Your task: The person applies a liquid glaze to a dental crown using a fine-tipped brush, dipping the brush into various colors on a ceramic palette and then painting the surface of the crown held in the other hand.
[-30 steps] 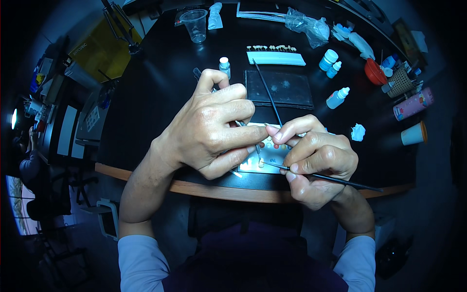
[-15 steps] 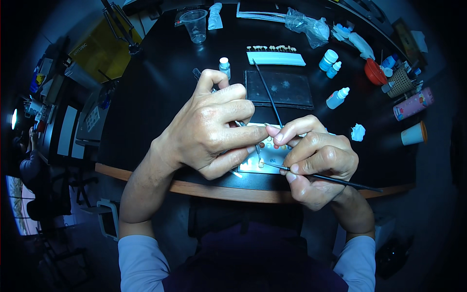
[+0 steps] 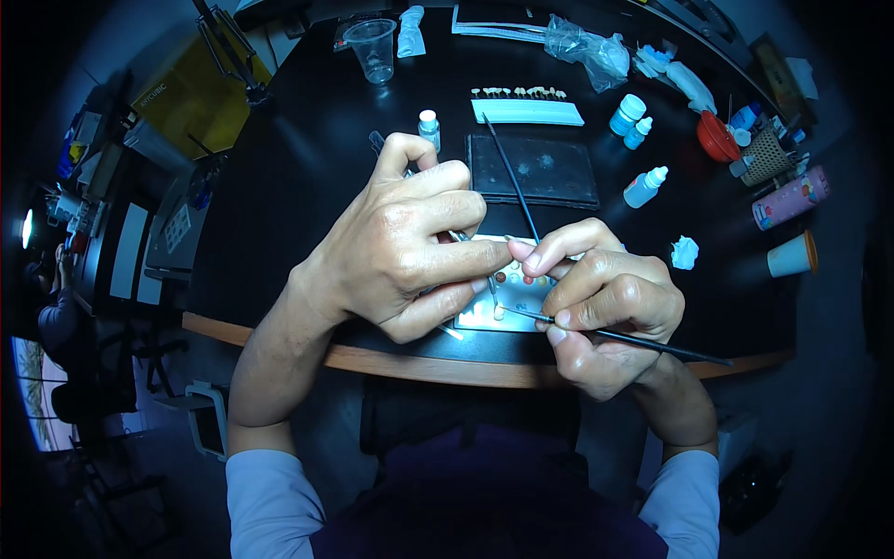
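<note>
My left hand is closed around a thin metal tool whose far end sticks out past the knuckles; its tip holds a tiny tooth-like piece over a small white palette. My right hand grips a thin black brush, its tip touching that piece. A second long black brush stands up from between my right fingers toward the dark glass slab.
A white strip with a row of small tooth samples lies behind the slab. Small dropper bottles stand around it, with a clear plastic cup, an orange-rimmed cup, a pink can and a red bowl. The wooden table edge runs below my hands.
</note>
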The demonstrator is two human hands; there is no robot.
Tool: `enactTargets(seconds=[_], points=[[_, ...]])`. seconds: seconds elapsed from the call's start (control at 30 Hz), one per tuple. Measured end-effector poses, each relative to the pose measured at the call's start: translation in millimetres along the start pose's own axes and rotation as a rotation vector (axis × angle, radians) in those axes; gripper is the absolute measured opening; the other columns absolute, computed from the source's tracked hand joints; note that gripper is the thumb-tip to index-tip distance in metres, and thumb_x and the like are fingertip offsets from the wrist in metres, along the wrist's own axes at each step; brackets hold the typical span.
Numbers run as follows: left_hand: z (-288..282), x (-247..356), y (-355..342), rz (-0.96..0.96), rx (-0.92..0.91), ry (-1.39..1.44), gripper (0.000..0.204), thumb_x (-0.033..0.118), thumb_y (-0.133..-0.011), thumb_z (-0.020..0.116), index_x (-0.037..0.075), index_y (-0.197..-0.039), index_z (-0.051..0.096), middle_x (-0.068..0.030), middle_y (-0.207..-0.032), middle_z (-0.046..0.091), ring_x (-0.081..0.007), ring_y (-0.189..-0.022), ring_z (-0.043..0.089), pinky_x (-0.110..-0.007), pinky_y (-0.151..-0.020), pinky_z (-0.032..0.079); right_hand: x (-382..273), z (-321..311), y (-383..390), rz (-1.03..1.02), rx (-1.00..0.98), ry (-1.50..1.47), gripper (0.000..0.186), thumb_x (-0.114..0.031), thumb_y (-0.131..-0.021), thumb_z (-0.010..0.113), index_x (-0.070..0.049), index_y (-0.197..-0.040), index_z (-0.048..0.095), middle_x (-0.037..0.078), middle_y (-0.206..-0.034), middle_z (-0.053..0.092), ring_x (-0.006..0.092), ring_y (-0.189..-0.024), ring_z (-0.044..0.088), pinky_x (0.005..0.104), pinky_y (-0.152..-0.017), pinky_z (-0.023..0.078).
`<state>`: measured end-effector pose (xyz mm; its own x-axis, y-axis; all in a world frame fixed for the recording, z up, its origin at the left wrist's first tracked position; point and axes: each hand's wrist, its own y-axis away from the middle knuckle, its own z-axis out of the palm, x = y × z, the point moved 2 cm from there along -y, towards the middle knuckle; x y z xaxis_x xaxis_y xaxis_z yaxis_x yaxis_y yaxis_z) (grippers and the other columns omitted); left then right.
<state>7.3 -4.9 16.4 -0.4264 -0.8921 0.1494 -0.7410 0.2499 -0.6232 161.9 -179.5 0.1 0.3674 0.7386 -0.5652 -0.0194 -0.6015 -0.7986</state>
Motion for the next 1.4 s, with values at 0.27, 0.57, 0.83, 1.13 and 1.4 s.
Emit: enactTargets(seconds=[0.27, 0.57, 0.83, 1.13, 1.4], points=[[2, 0, 0, 0.003, 0.012, 0.012, 0.024, 0.022, -0.074, 0.076, 0.016, -0.096, 0.083, 0.0023, -0.077, 0.055, -0.0161, -0.075, 0.052, -0.042, -0.089, 0.031, 1, 1, 2, 0.004, 0.018, -0.015, 0.017, 0.008, -0.064, 0.066, -0.003, -0.076, 0.062, 0.009, -0.072, 0.068, 0.035, -0.093, 0.075, 0.049, -0.089, 0.065], [2, 0, -2, 0.006, 0.029, 0.017, 0.021, 0.021, -0.073, 0.076, 0.016, -0.093, 0.082, 0.0018, -0.076, 0.053, -0.0167, -0.074, 0.05, -0.042, -0.086, 0.033, 0, 0, 1, -0.001, 0.028, -0.036, 0.017, 0.008, -0.064, 0.067, -0.002, -0.076, 0.062, 0.009, -0.073, 0.069, 0.0349, -0.092, 0.076, 0.0503, -0.092, 0.066], [6, -4, 0, 0.015, 0.057, 0.162, 0.02, 0.021, -0.078, 0.071, 0.01, -0.092, 0.079, -0.0014, -0.073, 0.052, -0.0197, -0.072, 0.049, -0.041, -0.081, 0.034, -8, 0, -1, 0.012, 0.018, -0.02, 0.017, 0.008, -0.067, 0.069, -0.002, -0.08, 0.064, 0.01, -0.076, 0.07, 0.0347, -0.096, 0.075, 0.054, -0.094, 0.065], [13, -8, 1, 0.033, 0.062, 0.267, 0.026, 0.024, -0.082, 0.065, 0.005, -0.095, 0.079, -0.0029, -0.069, 0.049, -0.0212, -0.071, 0.047, -0.041, -0.08, 0.034, -10, 1, -2, -0.004, 0.021, -0.004, 0.018, 0.006, -0.068, 0.072, -0.002, -0.083, 0.067, 0.012, -0.078, 0.073, 0.0352, -0.095, 0.076, 0.0535, -0.094, 0.065], [14, -8, 3, 0.02, 0.051, 0.24, 0.043, 0.034, -0.09, 0.061, 0.001, -0.105, 0.083, -0.0043, -0.069, 0.052, -0.0203, -0.068, 0.048, -0.042, -0.079, 0.032, -9, 0, 0, -0.015, 0.018, 0.0, 0.018, 0.006, -0.065, 0.071, -0.002, -0.081, 0.067, 0.012, -0.076, 0.073, 0.0349, -0.092, 0.076, 0.0532, -0.093, 0.065]])
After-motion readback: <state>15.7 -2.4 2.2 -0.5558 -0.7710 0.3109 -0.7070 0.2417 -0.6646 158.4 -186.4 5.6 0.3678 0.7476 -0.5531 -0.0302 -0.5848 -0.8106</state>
